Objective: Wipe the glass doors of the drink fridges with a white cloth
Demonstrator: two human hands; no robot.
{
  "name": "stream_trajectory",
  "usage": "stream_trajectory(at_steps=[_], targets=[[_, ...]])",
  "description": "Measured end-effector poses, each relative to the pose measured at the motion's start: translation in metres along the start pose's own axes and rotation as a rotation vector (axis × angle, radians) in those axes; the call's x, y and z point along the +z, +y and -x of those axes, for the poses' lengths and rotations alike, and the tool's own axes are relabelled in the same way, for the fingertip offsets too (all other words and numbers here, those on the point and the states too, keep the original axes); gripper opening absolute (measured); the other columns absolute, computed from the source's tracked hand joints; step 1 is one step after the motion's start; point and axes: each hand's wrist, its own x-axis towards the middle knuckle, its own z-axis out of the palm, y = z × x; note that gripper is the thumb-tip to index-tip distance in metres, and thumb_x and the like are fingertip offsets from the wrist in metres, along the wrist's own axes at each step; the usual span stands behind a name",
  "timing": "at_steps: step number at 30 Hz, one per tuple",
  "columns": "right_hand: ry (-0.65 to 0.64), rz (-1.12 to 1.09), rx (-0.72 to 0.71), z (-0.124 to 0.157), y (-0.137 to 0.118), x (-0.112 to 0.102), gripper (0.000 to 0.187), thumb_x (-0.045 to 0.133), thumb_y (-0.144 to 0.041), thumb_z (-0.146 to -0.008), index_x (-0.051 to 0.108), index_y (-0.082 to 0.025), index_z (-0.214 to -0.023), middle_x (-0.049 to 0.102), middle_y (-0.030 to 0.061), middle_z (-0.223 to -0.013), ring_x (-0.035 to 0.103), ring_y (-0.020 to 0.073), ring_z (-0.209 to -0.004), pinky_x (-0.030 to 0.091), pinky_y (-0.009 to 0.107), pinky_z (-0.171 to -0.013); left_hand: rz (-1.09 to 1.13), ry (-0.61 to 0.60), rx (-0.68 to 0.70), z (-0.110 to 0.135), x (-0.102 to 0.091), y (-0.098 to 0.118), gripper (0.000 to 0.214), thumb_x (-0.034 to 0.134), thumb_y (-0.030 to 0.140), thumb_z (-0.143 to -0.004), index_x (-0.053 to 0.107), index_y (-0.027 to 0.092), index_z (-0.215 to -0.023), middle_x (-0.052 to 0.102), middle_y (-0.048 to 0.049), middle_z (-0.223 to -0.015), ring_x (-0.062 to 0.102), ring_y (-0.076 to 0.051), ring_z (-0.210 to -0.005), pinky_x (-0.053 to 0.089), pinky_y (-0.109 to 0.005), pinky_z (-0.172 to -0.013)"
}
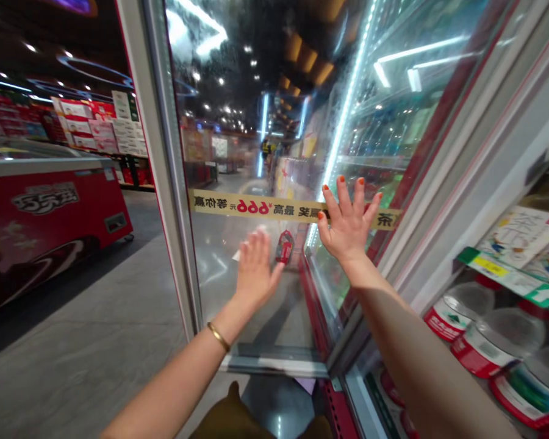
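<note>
A glass cooler door (238,122) stands swung out in front of me, with a yellow printed strip (256,206) across it. My right hand (348,222) lies flat on the glass over the strip's right end, fingers spread, nails painted orange. My left hand (255,268) is lower and to the left, fingers together and stretched out toward the glass, slightly blurred; a gold bangle (218,336) sits on its wrist. Neither hand holds anything.
Open cooler shelves on the right hold large water bottles (480,329) with red labels and cartons (521,235) above. A red chest freezer (46,213) stands at left on the grey floor. A store aisle shows through the glass.
</note>
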Motion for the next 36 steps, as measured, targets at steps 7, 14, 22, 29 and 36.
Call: stream_trajectory(at_steps=[7, 14, 22, 29, 36], targets=[[0.003, -0.012, 0.005, 0.002, 0.000, 0.001, 0.085, 0.056, -0.030, -0.101, 0.020, -0.042, -0.177, 0.025, -0.0009, -0.186, 0.012, 0.0408, -0.173, 0.001, 0.082, -0.133, -0.020, 0.026, 0.290, 0.050, -0.016, -0.013, 0.086, 0.049, 0.046, -0.110, 0.005, 0.020, -0.178, 0.019, -0.0042, -0.183, -0.002, -0.011, -0.172, 0.002, -0.031, -0.141], [0.062, -0.013, -0.012, 0.004, -0.001, 0.003, 0.081, 0.053, -0.026, -0.102, 0.025, -0.042, -0.176, 0.033, -0.0002, -0.183, 0.016, 0.0346, -0.173, 0.003, 0.077, -0.136, -0.007, 0.057, -0.029, -0.043, -0.018, 0.006, 0.088, 0.041, 0.048, -0.110, -0.003, 0.011, -0.177, -0.002, -0.0146, -0.184, -0.011, -0.029, -0.171, 0.004, -0.057, -0.143], [0.070, -0.013, -0.016, 0.003, -0.003, 0.003, 0.080, 0.055, -0.023, -0.100, 0.031, -0.041, -0.174, 0.038, 0.0007, -0.181, 0.019, 0.0325, -0.173, 0.005, 0.074, -0.137, -0.043, 0.076, 0.221, -0.013, -0.046, -0.030, 0.088, 0.044, 0.054, -0.109, 0.000, 0.022, -0.179, 0.007, 0.0001, -0.183, -0.007, -0.017, -0.171, 0.002, -0.039, -0.144], [0.024, -0.074, -0.007, 0.007, 0.002, 0.001, 0.086, 0.049, -0.017, -0.098, 0.024, -0.040, -0.176, 0.038, 0.0011, -0.181, 0.019, 0.0316, -0.173, 0.002, 0.075, -0.137, 0.024, 0.013, 0.174, -0.115, -0.040, -0.002, 0.089, 0.044, 0.048, -0.111, -0.007, 0.017, -0.177, 0.003, -0.0123, -0.185, 0.001, -0.029, -0.174, 0.009, -0.055, -0.144], [-0.007, -0.167, -0.109, 0.016, 0.055, -0.017, 0.083, 0.040, -0.018, -0.104, 0.007, -0.035, -0.179, 0.019, 0.0067, -0.187, 0.019, 0.0287, -0.173, 0.023, 0.065, -0.138, 0.010, -0.059, 0.567, -0.077, -0.047, -0.013, 0.079, 0.044, 0.050, -0.112, 0.009, 0.026, -0.178, 0.034, 0.0008, -0.180, 0.024, -0.012, -0.170, 0.003, -0.030, -0.142]])
